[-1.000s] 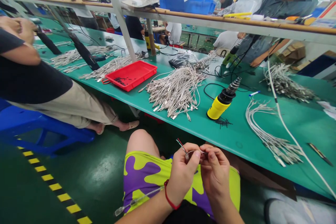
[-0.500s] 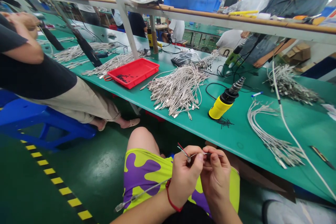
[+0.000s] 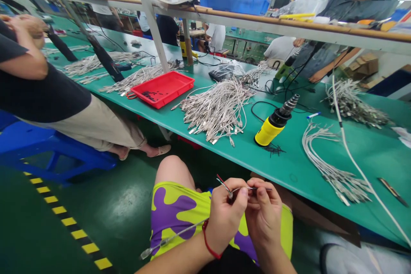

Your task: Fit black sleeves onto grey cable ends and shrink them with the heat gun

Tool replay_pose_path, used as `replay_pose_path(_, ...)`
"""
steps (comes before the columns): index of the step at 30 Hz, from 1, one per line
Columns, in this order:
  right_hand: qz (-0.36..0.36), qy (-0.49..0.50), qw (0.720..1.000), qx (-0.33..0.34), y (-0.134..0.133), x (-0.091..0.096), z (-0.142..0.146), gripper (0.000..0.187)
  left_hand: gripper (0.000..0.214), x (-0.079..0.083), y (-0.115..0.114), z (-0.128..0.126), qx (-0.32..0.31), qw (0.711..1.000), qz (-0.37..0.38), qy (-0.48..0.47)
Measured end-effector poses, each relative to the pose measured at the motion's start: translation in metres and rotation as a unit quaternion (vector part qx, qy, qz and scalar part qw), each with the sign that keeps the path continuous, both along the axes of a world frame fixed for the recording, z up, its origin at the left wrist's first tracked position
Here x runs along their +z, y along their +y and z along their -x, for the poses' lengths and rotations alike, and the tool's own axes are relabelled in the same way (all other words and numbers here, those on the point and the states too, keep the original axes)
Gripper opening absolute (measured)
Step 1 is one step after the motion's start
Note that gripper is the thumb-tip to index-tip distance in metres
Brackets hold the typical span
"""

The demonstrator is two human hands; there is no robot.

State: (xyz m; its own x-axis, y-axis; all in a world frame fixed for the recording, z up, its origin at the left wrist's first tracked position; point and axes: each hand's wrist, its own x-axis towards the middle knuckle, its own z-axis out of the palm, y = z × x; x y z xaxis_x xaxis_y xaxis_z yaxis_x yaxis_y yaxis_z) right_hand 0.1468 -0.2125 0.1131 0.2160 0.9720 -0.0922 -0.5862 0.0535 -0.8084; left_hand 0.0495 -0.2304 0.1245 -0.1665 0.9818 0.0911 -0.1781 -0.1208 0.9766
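Note:
My left hand (image 3: pixel 227 210) is closed in a pinch on the stripped end of a grey USB cable (image 3: pixel 180 235), whose plug end trails below my left forearm across my lap. Thin red, white and dark wires (image 3: pixel 222 180) stick out above the left fingers. My right hand (image 3: pixel 265 212) touches it, fingertips pinched round a thin dark piece (image 3: pixel 268 189), which looks like a strip of black tubing. A pale wire runs between both sets of fingertips. Exactly where wire and dark piece meet is hidden by the fingers.
A yellow heat gun (image 3: pixel 270 130) stands nozzle up on the green bench (image 3: pixel 289 171), beside thin black tubes (image 3: pixel 275 150). Around it lie a cable pile (image 3: pixel 215 109), a cable bundle (image 3: pixel 334 171), a red tray (image 3: pixel 163 90) and a cutter (image 3: pixel 392 191). A co-worker (image 3: pixel 48 81) stands left.
Both my hands keep almost the same pose and grip. The view has shifted very slightly; the co-worker at left has moved a little to the left.

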Motion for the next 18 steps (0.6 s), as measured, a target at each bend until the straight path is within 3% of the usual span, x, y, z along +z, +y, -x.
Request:
replay_pose_path(12, -0.015, -0.034, 0.999, 0.033, 0.002, 0.001, -0.002, 0.012, 0.014, 0.000, 0.005, 0.009, -0.013, 0.999, 0.001, 0.039)
replay_pose_path(18, -0.004, -0.054, 0.996, 0.064, 0.011, -0.003, -0.007, 0.008, 0.018, 0.002, 0.014, 0.015, -0.079, 0.995, 0.030, 0.044)
